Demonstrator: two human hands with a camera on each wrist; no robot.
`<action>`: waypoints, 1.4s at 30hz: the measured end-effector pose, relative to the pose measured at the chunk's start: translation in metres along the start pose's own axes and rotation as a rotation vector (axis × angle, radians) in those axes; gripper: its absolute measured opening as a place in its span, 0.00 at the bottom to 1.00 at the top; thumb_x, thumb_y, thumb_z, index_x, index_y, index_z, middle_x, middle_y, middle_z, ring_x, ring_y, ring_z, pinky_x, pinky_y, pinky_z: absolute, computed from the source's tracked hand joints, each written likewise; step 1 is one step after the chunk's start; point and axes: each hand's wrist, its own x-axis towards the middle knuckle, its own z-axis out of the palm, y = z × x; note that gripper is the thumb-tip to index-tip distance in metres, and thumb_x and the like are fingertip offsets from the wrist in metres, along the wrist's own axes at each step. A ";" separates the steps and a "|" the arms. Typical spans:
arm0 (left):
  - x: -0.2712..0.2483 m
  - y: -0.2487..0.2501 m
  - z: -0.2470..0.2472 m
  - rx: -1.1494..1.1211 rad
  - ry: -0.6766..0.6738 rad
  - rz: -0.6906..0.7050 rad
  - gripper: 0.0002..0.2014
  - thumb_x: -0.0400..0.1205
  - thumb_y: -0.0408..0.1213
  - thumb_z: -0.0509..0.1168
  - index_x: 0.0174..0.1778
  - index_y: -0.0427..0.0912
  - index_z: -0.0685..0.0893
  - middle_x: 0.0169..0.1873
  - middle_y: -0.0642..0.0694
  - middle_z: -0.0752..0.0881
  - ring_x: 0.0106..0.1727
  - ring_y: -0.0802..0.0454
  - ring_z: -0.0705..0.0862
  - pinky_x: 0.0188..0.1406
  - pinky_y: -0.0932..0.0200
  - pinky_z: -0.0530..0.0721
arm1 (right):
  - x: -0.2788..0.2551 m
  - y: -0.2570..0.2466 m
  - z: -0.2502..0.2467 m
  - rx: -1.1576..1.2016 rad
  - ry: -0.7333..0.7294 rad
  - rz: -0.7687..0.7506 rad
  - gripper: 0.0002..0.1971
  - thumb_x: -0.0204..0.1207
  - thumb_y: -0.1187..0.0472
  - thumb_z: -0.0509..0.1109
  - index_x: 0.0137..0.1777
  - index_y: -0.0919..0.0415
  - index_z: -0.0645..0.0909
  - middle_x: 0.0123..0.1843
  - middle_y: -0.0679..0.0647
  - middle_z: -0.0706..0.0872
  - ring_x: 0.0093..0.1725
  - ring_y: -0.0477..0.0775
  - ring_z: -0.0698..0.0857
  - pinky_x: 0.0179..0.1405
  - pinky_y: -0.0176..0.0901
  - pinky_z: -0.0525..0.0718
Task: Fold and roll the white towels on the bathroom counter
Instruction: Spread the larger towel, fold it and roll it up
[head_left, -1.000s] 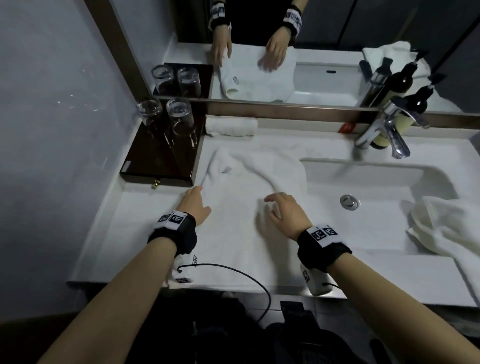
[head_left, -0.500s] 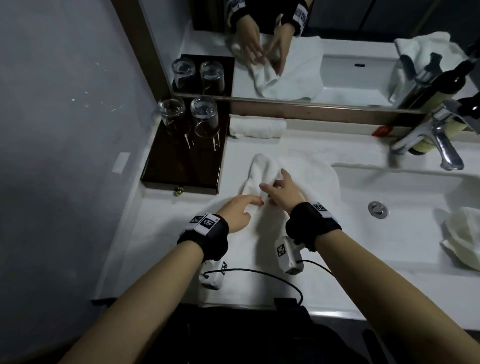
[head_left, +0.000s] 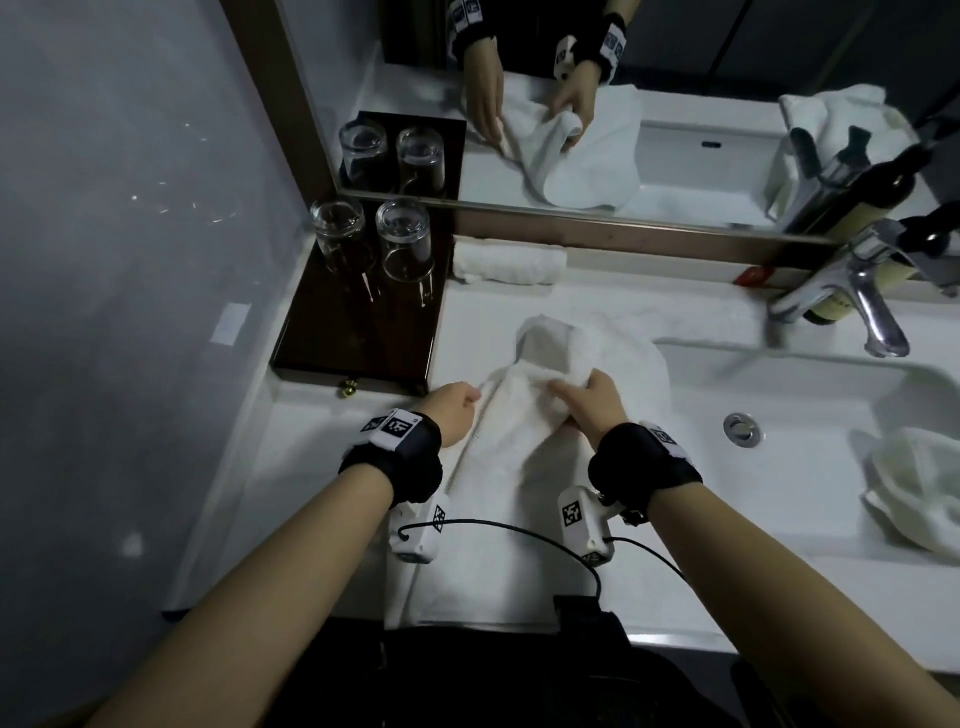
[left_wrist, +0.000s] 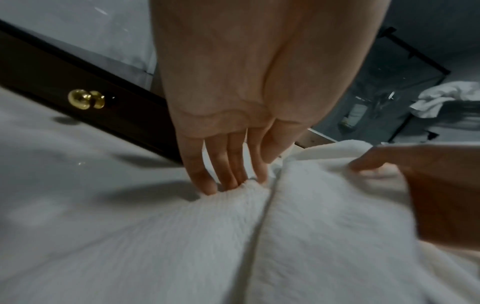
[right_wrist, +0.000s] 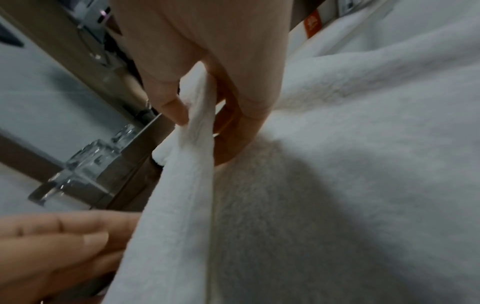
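Observation:
A white towel (head_left: 498, 493) lies lengthwise on the bathroom counter (head_left: 311, 452), left of the sink. My right hand (head_left: 576, 389) pinches a raised fold of the towel (right_wrist: 363, 164) between thumb and fingers (right_wrist: 171, 107). My left hand (head_left: 467, 400) is at the towel's left edge. Its straight fingers (left_wrist: 207, 181) press down where the towel (left_wrist: 311, 226) meets the counter. A rolled white towel (head_left: 509, 265) lies against the mirror base. Another crumpled white towel (head_left: 919, 493) hangs on the sink's right side.
A dark wooden tray (head_left: 358, 338) with two upturned glasses (head_left: 402, 239) stands at the back left, close to my left hand. The sink basin (head_left: 805, 405), a chrome faucet (head_left: 862, 296) and a dark bottle (head_left: 831, 306) are to the right. A grey wall bounds the left.
Both hands lay flat on the spread towel, then reached to its far part. Now the right hand has gathered a fold and pulled it back, and the left hand has moved to the left edge.

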 end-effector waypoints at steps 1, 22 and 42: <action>0.000 0.000 0.001 0.041 0.006 0.010 0.19 0.83 0.27 0.51 0.62 0.42 0.82 0.68 0.42 0.79 0.69 0.44 0.77 0.69 0.57 0.74 | -0.003 0.002 -0.008 0.050 0.020 0.005 0.17 0.71 0.63 0.72 0.53 0.76 0.79 0.45 0.68 0.85 0.46 0.63 0.86 0.46 0.56 0.85; -0.025 0.067 0.027 -0.039 -0.226 0.301 0.16 0.80 0.21 0.58 0.63 0.29 0.81 0.60 0.39 0.75 0.59 0.55 0.77 0.51 0.71 0.69 | -0.043 0.040 -0.052 0.038 -0.063 0.043 0.23 0.73 0.45 0.72 0.48 0.69 0.81 0.42 0.58 0.82 0.43 0.55 0.81 0.44 0.47 0.77; -0.019 0.066 0.048 0.094 -0.056 0.112 0.10 0.77 0.41 0.69 0.34 0.44 0.76 0.33 0.48 0.79 0.37 0.49 0.76 0.37 0.58 0.71 | -0.058 0.049 -0.052 0.145 -0.082 0.004 0.11 0.75 0.65 0.72 0.55 0.69 0.80 0.49 0.63 0.88 0.48 0.59 0.87 0.50 0.51 0.85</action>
